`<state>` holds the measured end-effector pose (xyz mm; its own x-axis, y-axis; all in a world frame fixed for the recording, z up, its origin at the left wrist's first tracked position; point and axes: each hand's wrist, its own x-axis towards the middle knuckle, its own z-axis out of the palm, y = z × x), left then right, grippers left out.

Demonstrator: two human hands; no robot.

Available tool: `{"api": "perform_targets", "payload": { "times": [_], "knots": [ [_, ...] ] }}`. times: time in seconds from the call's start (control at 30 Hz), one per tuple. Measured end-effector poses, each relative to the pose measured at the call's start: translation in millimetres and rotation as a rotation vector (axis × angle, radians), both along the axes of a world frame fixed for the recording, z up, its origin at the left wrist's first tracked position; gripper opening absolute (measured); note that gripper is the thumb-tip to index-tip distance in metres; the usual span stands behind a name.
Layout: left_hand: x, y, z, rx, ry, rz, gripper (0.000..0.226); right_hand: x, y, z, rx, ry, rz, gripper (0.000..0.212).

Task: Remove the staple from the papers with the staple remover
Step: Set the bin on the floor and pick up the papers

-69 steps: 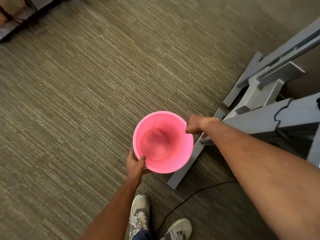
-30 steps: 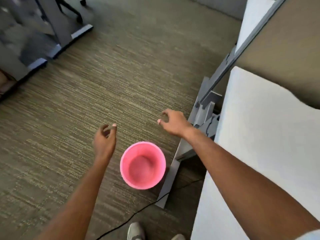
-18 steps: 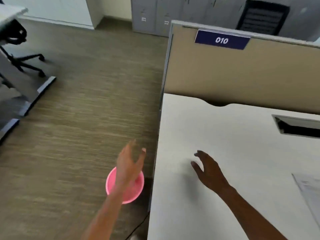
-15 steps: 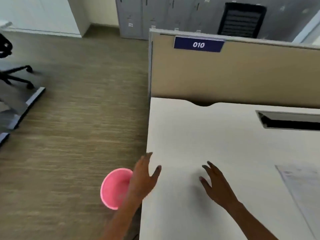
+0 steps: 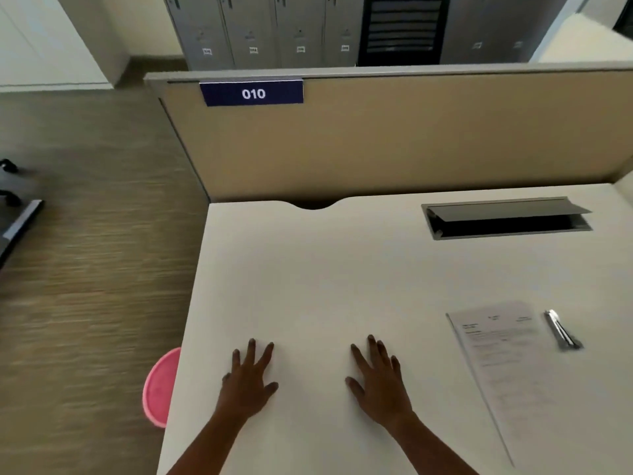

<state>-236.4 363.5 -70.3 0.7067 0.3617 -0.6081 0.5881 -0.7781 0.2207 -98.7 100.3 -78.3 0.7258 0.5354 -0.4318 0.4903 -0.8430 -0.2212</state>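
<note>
From the head view, both hands lie flat and empty on the white desk [image 5: 308,269], fingers spread: the left hand [image 5: 248,382] near the desk's left edge, the right hand [image 5: 378,382] beside it towards the middle. The papers [image 5: 507,365] lie well to the right of the right hand, flat, with one long edge running down towards the near side. Just beyond their upper right corner lies a slim metal tool, taken to be the remover [image 5: 561,329], apart from the sheets or barely touching them; the blur leaves that unclear. The staple itself is too small to make out, so which corner it sits in cannot be told. The task looks not yet begun. The likely trouble starts there: reaching for the wrong corner would waste the move. The sheets are loose on a smooth top, so working the tool under the staple without the other hand pinning them could slide or crumple them, and a sharp pull could tear the corner. A freed staple could skip off onto the carpet [image 5: 89,269]. A pink bin [image 5: 159,389] stands on the floor at the desk's left side, far from the papers, so carrying the staple over risks dropping it.
</note>
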Motion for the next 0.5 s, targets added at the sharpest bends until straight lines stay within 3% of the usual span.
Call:
{"api": "perform_targets", "payload": {
  "times": [0.4, 0.5],
  "knots": [
    [0.7, -15.3, -7.1, 0.068, 0.078, 0.020, 0.085, 16.3, -5.3, 8.2, 0.026, 0.112, 0.067, 0.071],
    [1.5, -12.5, -12.3, 0.125, 0.010, 0.056, 0.085, 23.2, -13.4, 23.4, 0.167, 0.162, -0.021, 0.066]
  ]
}}
